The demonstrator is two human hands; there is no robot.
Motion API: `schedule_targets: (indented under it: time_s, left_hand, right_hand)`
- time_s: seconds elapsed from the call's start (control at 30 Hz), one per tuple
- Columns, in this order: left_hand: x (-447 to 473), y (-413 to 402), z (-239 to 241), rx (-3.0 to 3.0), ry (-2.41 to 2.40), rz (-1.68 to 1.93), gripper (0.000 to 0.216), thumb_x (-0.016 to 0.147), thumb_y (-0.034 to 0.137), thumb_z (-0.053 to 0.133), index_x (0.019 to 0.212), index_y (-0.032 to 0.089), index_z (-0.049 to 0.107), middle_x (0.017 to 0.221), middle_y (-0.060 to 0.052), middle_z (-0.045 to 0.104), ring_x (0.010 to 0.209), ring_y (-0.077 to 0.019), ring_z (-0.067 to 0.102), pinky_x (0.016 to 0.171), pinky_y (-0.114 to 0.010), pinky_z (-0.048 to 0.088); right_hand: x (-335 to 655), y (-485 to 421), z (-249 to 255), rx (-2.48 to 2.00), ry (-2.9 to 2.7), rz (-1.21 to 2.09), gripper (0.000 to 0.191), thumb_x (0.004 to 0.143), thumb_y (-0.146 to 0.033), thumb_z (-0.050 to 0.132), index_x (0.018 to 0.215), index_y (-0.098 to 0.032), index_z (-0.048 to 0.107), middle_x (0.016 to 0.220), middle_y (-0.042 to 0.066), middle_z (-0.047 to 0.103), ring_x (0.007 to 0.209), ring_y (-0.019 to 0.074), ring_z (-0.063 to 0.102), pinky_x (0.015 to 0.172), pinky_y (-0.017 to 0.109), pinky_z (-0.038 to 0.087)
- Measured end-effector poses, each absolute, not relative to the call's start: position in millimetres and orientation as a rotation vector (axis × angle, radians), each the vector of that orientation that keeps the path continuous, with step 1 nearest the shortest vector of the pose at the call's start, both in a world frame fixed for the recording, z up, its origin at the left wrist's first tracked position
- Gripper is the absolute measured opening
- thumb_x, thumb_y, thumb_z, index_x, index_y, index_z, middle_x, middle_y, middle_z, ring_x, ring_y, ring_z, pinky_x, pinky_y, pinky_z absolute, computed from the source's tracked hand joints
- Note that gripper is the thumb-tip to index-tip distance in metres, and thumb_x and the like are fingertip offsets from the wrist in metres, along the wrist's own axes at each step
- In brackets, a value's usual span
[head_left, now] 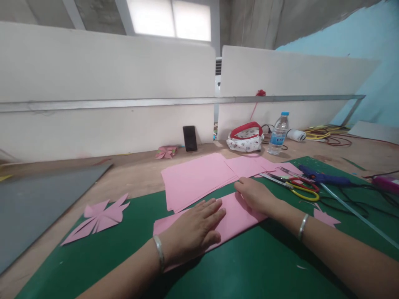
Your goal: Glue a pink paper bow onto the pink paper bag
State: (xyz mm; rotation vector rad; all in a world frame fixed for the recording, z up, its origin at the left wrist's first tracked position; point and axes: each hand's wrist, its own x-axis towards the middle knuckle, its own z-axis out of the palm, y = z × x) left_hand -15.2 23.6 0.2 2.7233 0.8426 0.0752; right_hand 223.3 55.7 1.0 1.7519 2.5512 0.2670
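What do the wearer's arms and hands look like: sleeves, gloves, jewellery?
Both forearms are bare, with no sleeves in view. The left hand and right hand are ungloved, no rings visible. A plain silver-coloured left-wrist bangle and a matching right-wrist bangle are the only things worn.

text: none legible | water bottle label: too blurred to read

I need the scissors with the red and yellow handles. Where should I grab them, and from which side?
Probably by the handle loops, coming from the near right: the red-and-yellow-handled metal scissors lie flat on the green cutting mat, blades pointing left toward the right hand.
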Motion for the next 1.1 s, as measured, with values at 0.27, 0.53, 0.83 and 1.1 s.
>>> schedule_targets:
  time_s: [0.27, 0.53, 0.83, 1.1]
  left_hand:
    - [-45, 30, 26, 2.605, 1.246, 0.108, 0.028, 0.09, 0.032, 0.04, 0.093, 0.022, 0.065, 0.102, -0.007, 0.066, 0.093, -0.0228, 0.06, 0.08, -0.035, 0.045]
    - [-98, 47, 46, 2.245, 1.636, -0.129, 0.011, 0.056, 0.025, 0.062, 0.061, 0.021, 0.054, 0.063, 0.002, 0.058, 0.058, -0.0162, 0.049, 0.048, -0.026, 0.026]
    - [-96, 48, 51, 2.122, 1.607, -0.091, 0.006, 0.054, 0.025, 0.058, 0.059, 0.022, 0.057, 0.058, 0.004, 0.055, 0.058, -0.0153, 0.048, 0.05, -0.026, 0.027]
    - [-111, 51, 46, 1.925, 1.474, -0.113, 0.015, 0.064, 0.032, 0.055, 0.055, 0.02, 0.059, 0.049, 0.003, 0.056, 0.049, -0.0137, 0.049, 0.046, -0.024, 0.029]
  right_hand:
    - [227, 58, -3, 1.747, 2.58, 0.253, 0.01, 0.083, -0.009, 0.052, 0.084, -0.016, 0.059, 0.088, 0.009, 0.06, 0.075, 0.0184, 0.055, 0.054, 0.026, 0.025]
    - [227, 57, -4, 1.752, 2.618, 0.224, 0.011, 0.084, -0.009, 0.049, 0.082, -0.016, 0.058, 0.086, 0.008, 0.059, 0.073, 0.018, 0.054, 0.054, 0.027, 0.024]
    - [231, 55, 2, 1.843, 2.617, 0.101, 0.013, 0.084, -0.011, 0.049, 0.08, -0.018, 0.06, 0.085, 0.005, 0.061, 0.071, 0.0153, 0.055, 0.055, 0.025, 0.028]
    - [240, 60, 0, 1.89, 2.642, -0.029, 0.022, 0.076, -0.002, 0.049, 0.08, -0.019, 0.063, 0.088, 0.004, 0.064, 0.079, 0.0159, 0.058, 0.064, 0.023, 0.033]
